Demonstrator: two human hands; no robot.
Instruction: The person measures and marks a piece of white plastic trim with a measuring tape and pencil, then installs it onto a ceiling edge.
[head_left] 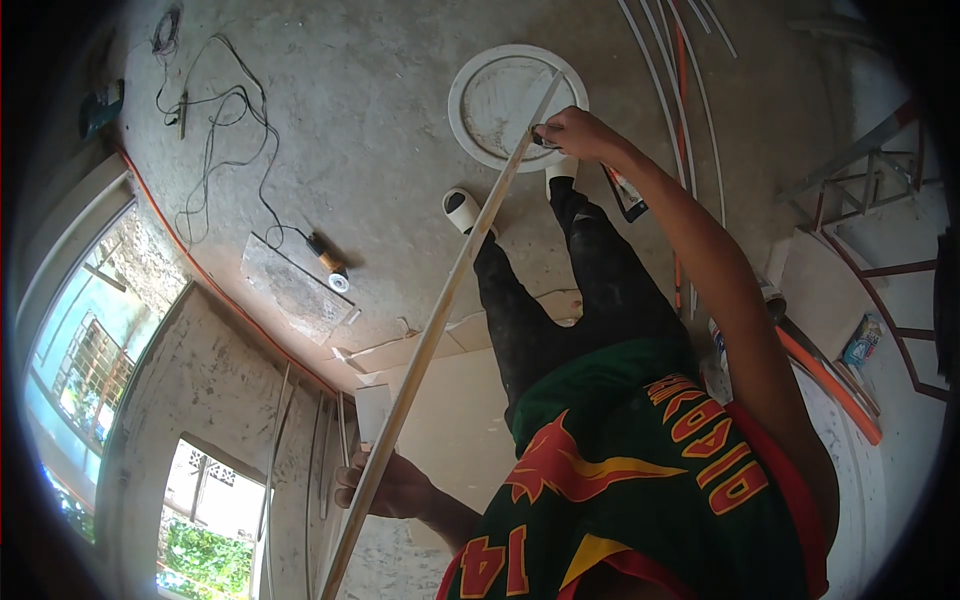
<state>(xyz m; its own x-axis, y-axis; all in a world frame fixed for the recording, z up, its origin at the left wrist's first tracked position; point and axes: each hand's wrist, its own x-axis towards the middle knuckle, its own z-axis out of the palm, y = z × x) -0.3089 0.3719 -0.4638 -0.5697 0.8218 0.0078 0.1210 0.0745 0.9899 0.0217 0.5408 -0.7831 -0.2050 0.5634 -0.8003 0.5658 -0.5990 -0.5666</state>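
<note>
Strip [430,330], long, narrow and pale brown, slants across the front of the body, from the lower left up over the round white tray [458,107] on the floor [370,130]. The left hand [398,487] grips its lower stretch, fingers curled about the edge; the right hand [575,133] is closed near the upper end, pinching it together with a small dark object [542,138] too unclear to name.

It looks light for its length, fairly stiff along its run but likely to bow or whip if swung by one end. The wide hold, one hand low and one high, should suit it best; the long edges may be sharp, so a firm grip without sliding seems wise. Whether it is wood or metal, I cannot tell.

Its lower end leaves the view near the wall [235,340] and the window opening [205,520], so that side looks tight. More bare floor shows left of the upper half, up to the loose cable [268,130] and a corded tool [325,255]; thin pale rods [713,120] lie to the right.
</note>
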